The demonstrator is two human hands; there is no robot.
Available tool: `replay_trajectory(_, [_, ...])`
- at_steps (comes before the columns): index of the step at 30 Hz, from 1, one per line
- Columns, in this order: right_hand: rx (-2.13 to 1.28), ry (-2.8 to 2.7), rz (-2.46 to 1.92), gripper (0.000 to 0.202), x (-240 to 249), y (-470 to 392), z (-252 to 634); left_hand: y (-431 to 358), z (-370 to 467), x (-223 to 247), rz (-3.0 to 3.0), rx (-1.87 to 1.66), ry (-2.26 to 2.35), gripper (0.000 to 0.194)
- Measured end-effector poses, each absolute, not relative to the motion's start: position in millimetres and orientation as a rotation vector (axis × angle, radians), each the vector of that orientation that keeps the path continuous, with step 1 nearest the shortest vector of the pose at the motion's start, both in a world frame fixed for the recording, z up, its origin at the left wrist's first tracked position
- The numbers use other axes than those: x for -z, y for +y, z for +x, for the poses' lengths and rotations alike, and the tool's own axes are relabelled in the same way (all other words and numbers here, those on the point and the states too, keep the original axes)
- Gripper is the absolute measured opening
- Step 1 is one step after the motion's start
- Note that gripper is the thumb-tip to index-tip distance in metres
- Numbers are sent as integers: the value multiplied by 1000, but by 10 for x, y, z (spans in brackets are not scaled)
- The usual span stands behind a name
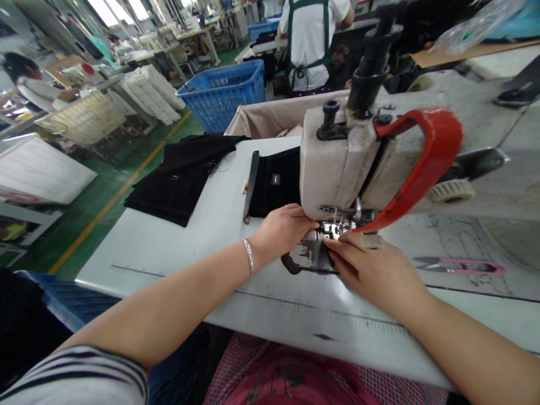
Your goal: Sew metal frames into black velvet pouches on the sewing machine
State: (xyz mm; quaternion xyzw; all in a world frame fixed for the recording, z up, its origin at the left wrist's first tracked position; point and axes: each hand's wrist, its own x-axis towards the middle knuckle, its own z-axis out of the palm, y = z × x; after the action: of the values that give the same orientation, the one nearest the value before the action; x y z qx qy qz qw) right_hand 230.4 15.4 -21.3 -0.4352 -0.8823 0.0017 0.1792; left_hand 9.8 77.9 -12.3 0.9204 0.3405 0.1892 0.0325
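A white sewing machine [333,163] with a red curved guard [439,152] stands over the table. My left hand [287,228] lies left of the needle area, fingertips together at the metal presser foot [333,229], over the near edge of a black fabric piece [276,183] with a small label. From the right, my right hand [371,264] reaches to the foot's front edge, its fingers pressed together. What either hand's fingertips hold is too small and hidden to tell. A black strip with a metal clasp [252,188] lies along the fabric's left side.
Black cloth [181,174] hangs over the table's left edge. Pink-handled snips [464,266] lie right of my right hand. Behind the table are a beige-lined bin [270,115], a blue crate [228,90] and a person in an apron [310,45].
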Motion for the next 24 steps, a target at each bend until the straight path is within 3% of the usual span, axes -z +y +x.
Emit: replay_trajectory(24, [-114,-2446,-1206,20,167,171,2341,425,286,2,2728,-536,1262,17])
